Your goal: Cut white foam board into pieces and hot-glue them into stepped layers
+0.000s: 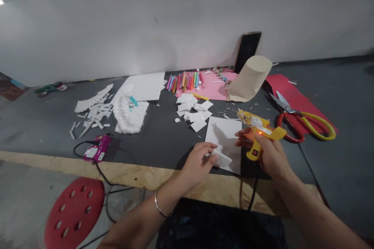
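My right hand (270,153) is wrapped round a yellow hot glue gun (258,128), its small red light glowing and its nozzle pointing up and left. In my left hand (201,163) a small white foam piece (221,158) is pinched between thumb and fingers. The piece is held over the near part of a white board (223,128) that lies flat on the dark tabletop. Between the glue gun and the foam piece there is a gap. Just beyond the board, several white square pieces (194,109) lie in a loose pile.
Large scissors (292,113) lie open on red paper at right. A beige paper cone (251,78) stands before an upright phone (247,48). Coloured pens (185,81) rest on pink paper. White scraps (97,113), a fluffy white piece (128,114) and a purple box (97,148) are left.
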A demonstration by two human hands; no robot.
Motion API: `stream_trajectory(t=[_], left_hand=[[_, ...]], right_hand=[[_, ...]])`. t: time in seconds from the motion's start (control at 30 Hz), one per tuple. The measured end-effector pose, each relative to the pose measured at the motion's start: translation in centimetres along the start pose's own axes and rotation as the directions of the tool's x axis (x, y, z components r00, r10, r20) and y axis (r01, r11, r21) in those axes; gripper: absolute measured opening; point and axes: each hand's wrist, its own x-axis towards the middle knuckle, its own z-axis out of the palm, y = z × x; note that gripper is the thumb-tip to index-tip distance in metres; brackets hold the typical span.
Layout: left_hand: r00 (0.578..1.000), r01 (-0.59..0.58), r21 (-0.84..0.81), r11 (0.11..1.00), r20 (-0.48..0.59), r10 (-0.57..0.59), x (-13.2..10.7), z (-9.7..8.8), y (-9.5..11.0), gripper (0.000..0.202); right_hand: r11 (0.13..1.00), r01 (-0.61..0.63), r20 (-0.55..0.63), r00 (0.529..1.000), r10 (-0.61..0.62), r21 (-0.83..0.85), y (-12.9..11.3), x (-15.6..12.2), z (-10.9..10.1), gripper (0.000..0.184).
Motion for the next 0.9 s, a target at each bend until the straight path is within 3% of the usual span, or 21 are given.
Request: stream_trajectory(t=[0.13, 0.27, 0.4, 0.53, 0.73, 0.9], left_hand=[[0.993, 0.105, -0.054, 0.993, -0.044, -0.107, 1.2, -1.8, 0.8, 0.028], [0.984, 0.170, -0.134, 0.976, 0.074, -0.161, 3.6, -3.2, 1.5, 0.028], [0.951, 0.284, -0.261, 0.922, 0.198, -0.237, 5.3, -3.4, 1.2, 0.025], [0.922, 0.386, -0.426, 0.819, 0.200, -0.331, 5.4, -3.0, -0.1, 0.033], [0.940, 0.327, -0.507, 0.797, 0.090, -0.328, 5.0, -2.0, -1.0, 0.041], [0.960, 0.260, -0.426, 0.867, 0.016, -0.280, 4.8, -1.7, -0.6, 0.040]], right_hand=[[0.995, -0.040, 0.085, 0.995, 0.048, -0.092, 1.3, 0.4, -0.7, 0.028], [0.987, -0.027, 0.106, 0.993, 0.044, -0.158, 1.7, 0.7, -1.0, 0.029], [0.998, -0.024, 0.082, 0.996, 0.029, -0.065, 1.1, 0.6, -0.6, 0.027], [0.998, 0.030, 0.053, 0.998, -0.026, -0.059, 0.6, 0.5, -0.4, 0.027], [0.961, 0.158, 0.208, 0.972, -0.110, -0.227, -0.2, 0.0, -0.6, 0.035], [0.970, 0.160, 0.278, 0.955, -0.106, -0.182, -0.9, -0.4, -0.3, 0.037]])
